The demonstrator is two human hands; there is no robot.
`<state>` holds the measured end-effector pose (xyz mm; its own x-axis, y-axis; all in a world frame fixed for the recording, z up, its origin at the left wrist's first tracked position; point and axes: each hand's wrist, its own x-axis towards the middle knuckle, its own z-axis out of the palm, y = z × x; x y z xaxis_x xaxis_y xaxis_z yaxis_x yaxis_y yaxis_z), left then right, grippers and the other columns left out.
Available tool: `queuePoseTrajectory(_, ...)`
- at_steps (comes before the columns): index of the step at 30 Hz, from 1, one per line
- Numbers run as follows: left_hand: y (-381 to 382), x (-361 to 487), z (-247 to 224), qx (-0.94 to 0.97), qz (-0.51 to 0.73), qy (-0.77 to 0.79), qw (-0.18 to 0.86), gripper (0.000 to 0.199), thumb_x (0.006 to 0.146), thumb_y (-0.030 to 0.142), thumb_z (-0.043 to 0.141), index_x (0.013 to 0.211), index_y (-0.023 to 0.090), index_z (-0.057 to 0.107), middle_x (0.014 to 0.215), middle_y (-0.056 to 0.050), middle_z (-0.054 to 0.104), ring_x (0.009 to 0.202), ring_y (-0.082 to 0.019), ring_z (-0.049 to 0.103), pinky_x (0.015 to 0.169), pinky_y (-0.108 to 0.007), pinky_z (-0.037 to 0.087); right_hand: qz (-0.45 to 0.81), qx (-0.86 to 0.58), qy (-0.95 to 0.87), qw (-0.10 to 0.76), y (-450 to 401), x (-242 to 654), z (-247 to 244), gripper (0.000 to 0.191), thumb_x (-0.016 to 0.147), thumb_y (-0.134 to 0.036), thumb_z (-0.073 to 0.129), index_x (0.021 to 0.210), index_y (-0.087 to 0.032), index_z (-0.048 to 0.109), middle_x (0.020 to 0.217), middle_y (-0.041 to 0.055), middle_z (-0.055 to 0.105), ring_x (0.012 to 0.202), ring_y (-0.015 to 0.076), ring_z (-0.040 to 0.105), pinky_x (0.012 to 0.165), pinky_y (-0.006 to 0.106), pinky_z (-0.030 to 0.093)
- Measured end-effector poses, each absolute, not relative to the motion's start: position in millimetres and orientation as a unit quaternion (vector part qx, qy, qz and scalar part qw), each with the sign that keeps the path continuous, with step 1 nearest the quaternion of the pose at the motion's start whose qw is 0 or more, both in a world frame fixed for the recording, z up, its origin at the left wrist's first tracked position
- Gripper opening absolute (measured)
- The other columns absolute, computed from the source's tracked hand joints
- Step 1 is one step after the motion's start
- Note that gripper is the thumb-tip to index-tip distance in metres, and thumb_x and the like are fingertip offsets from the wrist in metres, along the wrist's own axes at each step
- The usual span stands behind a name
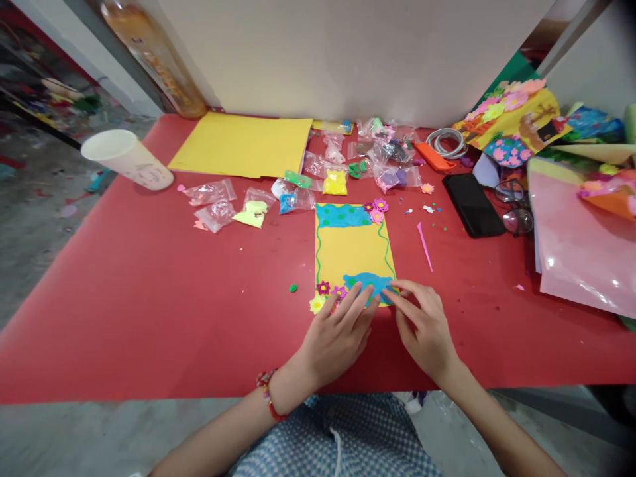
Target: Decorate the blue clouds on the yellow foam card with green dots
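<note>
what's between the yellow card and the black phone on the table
In the head view, a thin pink strip lies on the red table between the card and the phone, with a few tiny scraps above it.

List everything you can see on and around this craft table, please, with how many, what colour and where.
yellow card: one, yellow with blue clay patches, table centre
clay flowers: several, pink and purple, at card corners
yellow paper sheet: one, far left of centre
small plastic bags: many, clear with coloured clay, beyond the card
paper cup: one, white, lying on its side, far left
phone: one, black, right
glasses: one pair, beside phone
pink stick: one, right of card
red table: one
left hand: fingers on card's lower edge
right hand: fingertips on blue clay
</note>
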<state>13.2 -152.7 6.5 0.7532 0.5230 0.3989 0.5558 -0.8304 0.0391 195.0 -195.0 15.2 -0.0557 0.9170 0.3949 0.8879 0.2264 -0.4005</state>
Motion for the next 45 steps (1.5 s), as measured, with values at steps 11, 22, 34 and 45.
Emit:
queuePoseTrajectory(11, -149.7, 8.7, 11.0, -0.943, -0.183, -0.276, 0.022, 0.042, 0.093, 0.034, 0.044, 0.131, 0.018, 0.048, 0.135, -0.009, 0.053, 0.126, -0.024, 0.044, 0.105, -0.039, 0.028, 0.034, -0.673, -0.685, 0.276, -196.2, 209.3, 16.0, 0.029, 0.089, -0.019, 0.044, 0.11, -0.022, 0.063, 0.101, 0.0083, 0.068, 0.091, 0.0208, 0.064, 0.078, 0.036, 0.052)
queuePoseTrajectory(22, -105.4, -80.1, 11.9, -0.921, -0.16, -0.355, 0.008, 0.029, 0.094, 0.012, 0.033, 0.111, 0.009, 0.057, 0.103, -0.016, 0.062, 0.09, -0.025, 0.057, 0.078, -0.038, 0.05, 0.082, -0.672, -0.674, 0.296, -193.1, 210.9, 17.9, 0.028, 0.089, -0.018, 0.045, 0.108, -0.02, 0.064, 0.101, 0.0076, 0.072, 0.091, 0.0215, 0.068, 0.078, 0.038, 0.056)
queuePoseTrajectory(34, -148.9, -5.9, 42.2, -0.621, -0.242, -0.321, -0.672, 0.021, 0.091, 0.029, 0.049, 0.09, 0.014, 0.064, 0.077, -0.005, 0.066, 0.067, -0.012, 0.062, 0.063, -0.023, 0.053, 0.087, -0.471, -0.785, 0.394, -195.8, 178.5, 52.2, 0.014, 0.083, -0.015, 0.061, 0.095, -0.022, 0.065, 0.083, 0.0012, 0.069, 0.077, 0.0112, 0.063, 0.066, 0.026, 0.051)
queuePoseTrajectory(45, -142.9, 2.7, 43.0, -0.428, -0.196, -0.274, -0.839, 0.026, 0.079, 0.038, 0.066, 0.072, 0.013, 0.059, 0.061, 0.0, 0.057, 0.056, -0.008, 0.055, 0.057, -0.02, 0.048, 0.091, -0.448, -0.785, 0.417, -197.7, 177.3, 46.5, 0.006, 0.086, -0.012, 0.055, 0.084, -0.017, 0.058, 0.071, 0.0033, 0.062, 0.067, 0.0114, 0.058, 0.059, 0.024, 0.049)
